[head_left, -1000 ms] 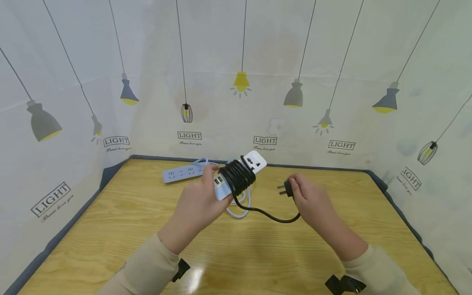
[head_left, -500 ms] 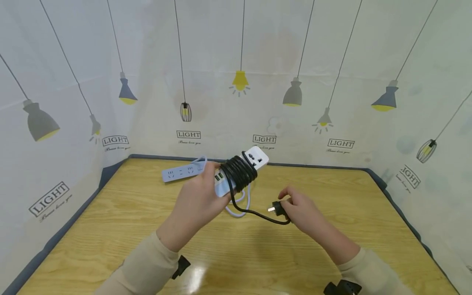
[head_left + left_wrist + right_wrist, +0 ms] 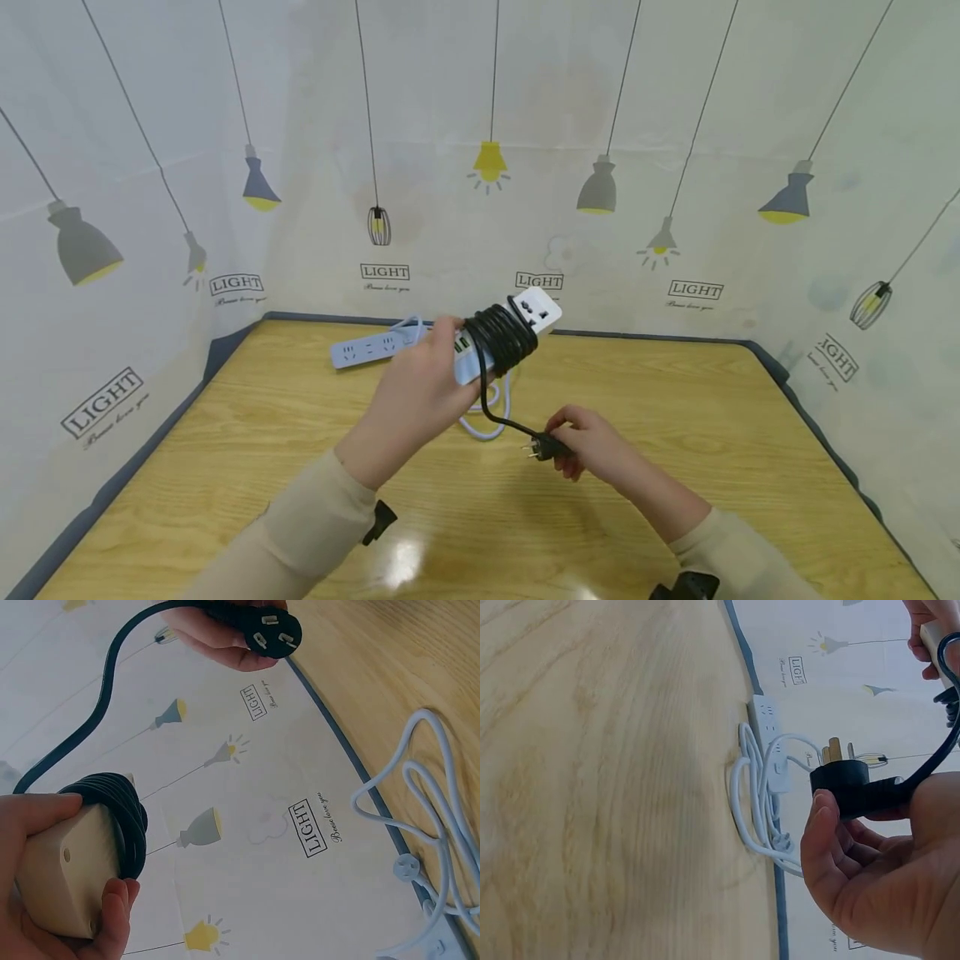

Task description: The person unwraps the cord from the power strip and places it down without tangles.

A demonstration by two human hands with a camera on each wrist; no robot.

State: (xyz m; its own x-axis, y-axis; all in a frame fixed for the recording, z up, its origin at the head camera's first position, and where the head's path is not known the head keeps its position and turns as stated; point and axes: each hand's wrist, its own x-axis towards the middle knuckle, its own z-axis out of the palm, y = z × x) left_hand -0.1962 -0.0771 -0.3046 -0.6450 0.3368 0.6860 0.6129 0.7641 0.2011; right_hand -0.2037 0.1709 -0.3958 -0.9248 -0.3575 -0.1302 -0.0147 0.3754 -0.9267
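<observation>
My left hand (image 3: 423, 371) grips a white power strip (image 3: 540, 308) by its USB end, tilted up above the table. Several turns of black cord (image 3: 501, 337) are wound around the strip's middle. From the coil a loose length of that cord runs to a black three-pin plug (image 3: 844, 786), which my right hand (image 3: 588, 442) pinches lower and to the right. The plug's metal prongs (image 3: 834, 750) point away from the palm. In the left wrist view, the left fingers wrap the strip's plain underside (image 3: 71, 870) beside the coil.
A second, pale power strip (image 3: 367, 350) lies at the table's far left part, its white cord (image 3: 754, 802) looped beside it. The wooden table (image 3: 675, 417) meets a lamp-printed cloth backdrop (image 3: 450, 100) along a dark edge.
My right hand has brought the plug down and to the left, turning it as it goes. The left hand has moved the wrapped strip slightly up and to the right.
</observation>
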